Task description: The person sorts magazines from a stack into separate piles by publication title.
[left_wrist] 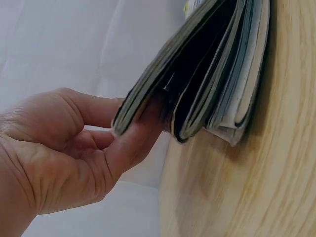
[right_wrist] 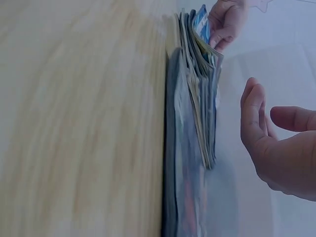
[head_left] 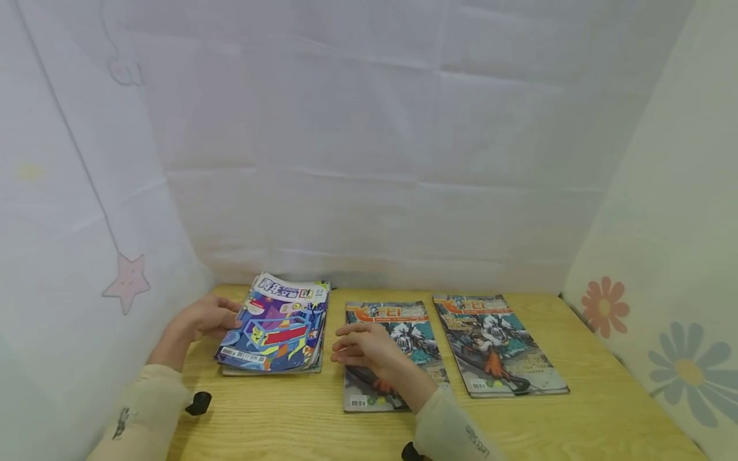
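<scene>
At the left is a pile of magazines (left_wrist: 242, 98), topped by a magazine with a purple and blue cover (head_left: 277, 333). My left hand (head_left: 213, 315) pinches the left edge of that top magazine between thumb and fingers. In the left wrist view, the gripped edge (left_wrist: 140, 94) is raised, with a dark gap between it and the magazines below. My right hand (head_left: 369, 349) hovers over a magazine with an orange title (head_left: 423, 346) just right of the pile. Its fingers are relaxed and gently bent, holding nothing, and they point toward the pile.
Farther right on the wooden table (head_left: 288, 422) lies another magazine with the same cover (head_left: 496, 349). White cloth (head_left: 369, 160) hangs behind the table. A cloth with flower prints (head_left: 692, 371) stands at the right, and one with a star print (head_left: 128, 282) at the left.
</scene>
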Available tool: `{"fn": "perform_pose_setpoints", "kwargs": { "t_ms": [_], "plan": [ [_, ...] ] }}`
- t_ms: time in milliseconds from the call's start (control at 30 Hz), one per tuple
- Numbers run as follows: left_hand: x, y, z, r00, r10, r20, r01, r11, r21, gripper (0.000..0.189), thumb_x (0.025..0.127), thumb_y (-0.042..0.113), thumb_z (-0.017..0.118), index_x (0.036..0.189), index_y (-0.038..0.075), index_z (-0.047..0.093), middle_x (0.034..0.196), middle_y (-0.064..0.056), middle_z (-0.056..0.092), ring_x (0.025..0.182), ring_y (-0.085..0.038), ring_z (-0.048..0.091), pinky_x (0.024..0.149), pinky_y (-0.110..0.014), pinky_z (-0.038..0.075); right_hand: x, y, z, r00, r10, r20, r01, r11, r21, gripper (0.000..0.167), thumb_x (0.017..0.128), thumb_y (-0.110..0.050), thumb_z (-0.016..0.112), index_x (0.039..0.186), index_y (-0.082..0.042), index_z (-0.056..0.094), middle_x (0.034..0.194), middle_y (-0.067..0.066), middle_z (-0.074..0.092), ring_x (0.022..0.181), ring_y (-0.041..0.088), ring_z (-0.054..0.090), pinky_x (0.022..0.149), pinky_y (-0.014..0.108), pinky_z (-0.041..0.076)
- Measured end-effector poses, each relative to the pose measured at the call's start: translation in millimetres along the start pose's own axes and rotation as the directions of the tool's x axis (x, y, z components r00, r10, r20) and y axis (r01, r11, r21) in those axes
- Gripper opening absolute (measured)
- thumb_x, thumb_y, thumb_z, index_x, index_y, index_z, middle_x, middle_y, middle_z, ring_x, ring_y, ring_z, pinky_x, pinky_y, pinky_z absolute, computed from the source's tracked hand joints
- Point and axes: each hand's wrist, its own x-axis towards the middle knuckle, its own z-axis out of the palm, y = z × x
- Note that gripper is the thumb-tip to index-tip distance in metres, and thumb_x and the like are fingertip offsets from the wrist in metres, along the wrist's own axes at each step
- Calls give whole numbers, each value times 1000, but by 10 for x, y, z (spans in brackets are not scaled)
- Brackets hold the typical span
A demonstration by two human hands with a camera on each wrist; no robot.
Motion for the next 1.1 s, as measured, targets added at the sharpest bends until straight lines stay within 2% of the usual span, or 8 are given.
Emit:
{"fn": "perform_pose_setpoints", "kwargs": {
  "t_ms": [133,267,433,600,667,733,933,1100],
  "plan": [
    [-23,45,40,1000,-16,-26,17,1000,26,55,94,-1,67,137,-22,42,100,-22,70,85,-31,71,78,-45,59,-188,-120,-236,1000,-22,-17,21,999,-24,29,102,-6,60,129,4,63,107,25,69,96,36,72,88,47,56],
    [-41,124,76,999,9,-50,0,983,183,52,91,2,70,131,-22,47,105,-24,67,90,-30,69,81,-46,58,-354,-254,-472,996,-63,-65,58,995,-75,30,104,-9,57,130,5,61,106,24,69,96,36,71,86,46,57],
    [-145,379,155,982,132,-136,-54,883,467,53,87,14,72,124,-19,55,117,-34,60,104,-46,60,88,-56,51,-470,-473,-697,979,-161,-124,137,974,-181,28,106,-14,56,128,2,62,110,25,68,99,37,70,88,47,56],
    [-237,633,327,953,262,-153,-144,834,532,51,93,21,68,125,-18,58,121,-37,60,111,-52,58,87,-57,51,-573,-663,-851,956,-250,-156,186,923,-338,26,104,-14,58,127,-3,64,109,24,68,98,38,69,87,46,56],
    [-254,725,424,943,302,-142,-183,825,535,47,94,21,68,123,-16,60,118,-35,62,107,-49,61,84,-55,53,-623,-728,-896,954,-274,-122,199,883,-425,26,105,-13,56,129,-4,63,110,24,67,98,38,68,86,46,56],
    [-251,798,544,928,347,-136,-222,808,546,43,95,21,69,120,-13,62,113,-32,66,103,-45,64,82,-52,54,-678,-780,-935,958,-278,-63,197,806,-558,28,106,-15,56,132,-6,62,109,21,68,95,34,68,85,45,56],
    [-217,911,1056,907,408,-105,-305,808,504,30,97,15,63,122,-3,66,108,-19,69,94,-34,65,77,-48,54,-803,-825,-1016,986,-138,96,152,488,-859,36,104,-23,60,139,-13,59,114,7,66,92,19,66,77,44,54],
    [-219,926,1504,908,415,-56,-353,829,434,27,98,11,61,123,2,67,108,-13,69,91,-28,66,69,-40,53,-787,-751,-1070,995,-104,5,48,416,-908,37,101,-20,65,135,-6,61,113,10,66,93,23,65,75,46,53]
  ]
}}
